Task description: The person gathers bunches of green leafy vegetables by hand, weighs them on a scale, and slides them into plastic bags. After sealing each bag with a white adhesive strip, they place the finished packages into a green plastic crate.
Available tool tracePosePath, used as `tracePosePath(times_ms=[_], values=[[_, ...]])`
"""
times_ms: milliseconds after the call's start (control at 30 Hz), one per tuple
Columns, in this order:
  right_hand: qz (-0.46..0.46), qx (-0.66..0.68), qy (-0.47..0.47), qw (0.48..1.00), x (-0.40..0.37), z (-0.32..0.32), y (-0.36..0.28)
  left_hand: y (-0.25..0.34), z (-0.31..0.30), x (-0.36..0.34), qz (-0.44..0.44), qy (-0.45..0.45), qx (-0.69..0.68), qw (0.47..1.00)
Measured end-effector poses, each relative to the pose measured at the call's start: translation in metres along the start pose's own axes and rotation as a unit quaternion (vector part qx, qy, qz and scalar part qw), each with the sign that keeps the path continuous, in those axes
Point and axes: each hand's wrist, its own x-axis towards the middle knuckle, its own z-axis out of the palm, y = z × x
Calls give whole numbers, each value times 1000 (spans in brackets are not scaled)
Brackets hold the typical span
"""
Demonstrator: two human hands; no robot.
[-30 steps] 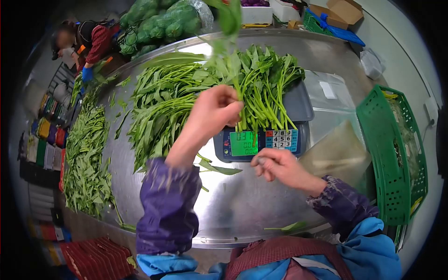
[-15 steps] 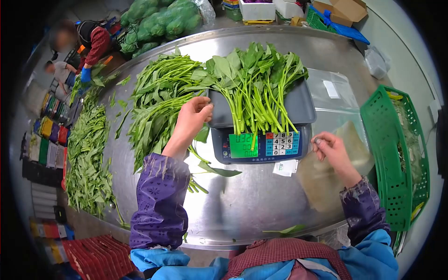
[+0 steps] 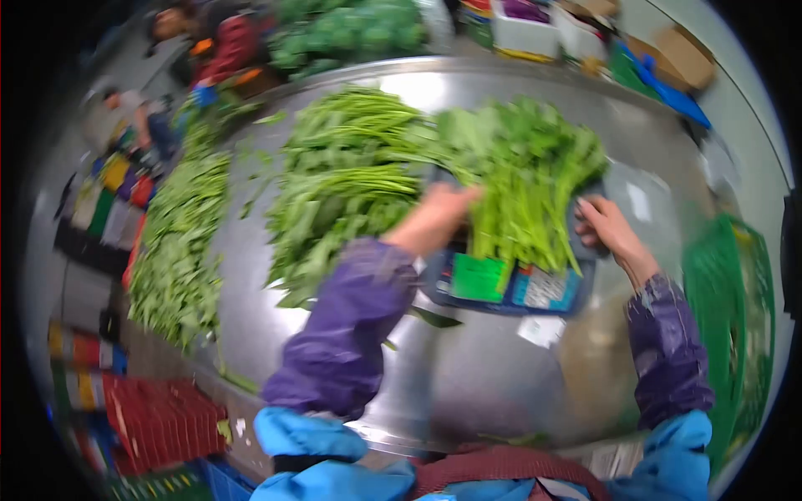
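A bunch of leafy green stems (image 3: 526,192) lies on the tray of a dark digital scale (image 3: 434,284), leaves away from me and cut ends towards me over the display. My left hand (image 3: 447,213) reaches to the left side of the bunch; motion smears its fingers, so its grip does not show. At the scale's right edge, close beside the stems, is my right hand (image 3: 612,232), its fingers loosely bent and apart with nothing visible in them. A larger pile of the same greens (image 3: 342,184) lies left of the scale.
Another long heap of greens (image 3: 180,259) runs along the metal table's (image 3: 468,367) left side. At the right stands a green crate (image 3: 714,326); a white label (image 3: 541,331) lies before the scale. Clear plastic lies right of it. A co-worker's red sleeve (image 3: 234,50) shows at the far left.
My left hand has moved right to the bunch's side. My right hand has risen from the table to the scale's right edge. The view has shifted and blurred.
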Motion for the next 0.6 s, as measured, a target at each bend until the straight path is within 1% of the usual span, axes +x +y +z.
tracePosePath(times_ms=[33,67,100,133,200,233,300,367,400,433,467,500,533,600], values=[[28,3,2,1000,6,14,-8,8,11,-10,40,8,24,999],[56,5,-1,998,17,31,-12,3,31,0,163,-20,-126,978],[3,127,-26,992,30,50,-5,-21,47,44,256,-65,-196,944],[-39,248,-50,967,40,69,0,-34,69,76,252,32,-171,952],[-32,215,65,974,41,93,-8,-15,84,62,109,161,-85,977],[-41,231,75,969,34,99,-15,-15,80,56,112,168,-86,976],[-53,218,71,972,27,99,-18,-14,88,48,136,98,-160,973],[-75,185,92,976,1,92,-16,-28,101,38,239,81,-139,958],[-99,162,117,975,-20,89,-14,-38,111,37,283,69,-133,947],[-123,173,138,967,-30,89,1,-39,114,16,342,65,-104,932],[-126,72,192,971,-50,89,9,-46,121,-6,372,89,-4,924],[-190,44,226,954,-71,91,27,-49,133,-25,372,77,-35,924],[-179,72,243,951,-93,93,34,-55,145,-38,371,61,-16,927],[-140,126,271,944,-129,83,36,-46,167,-66,343,5,-40,938]])
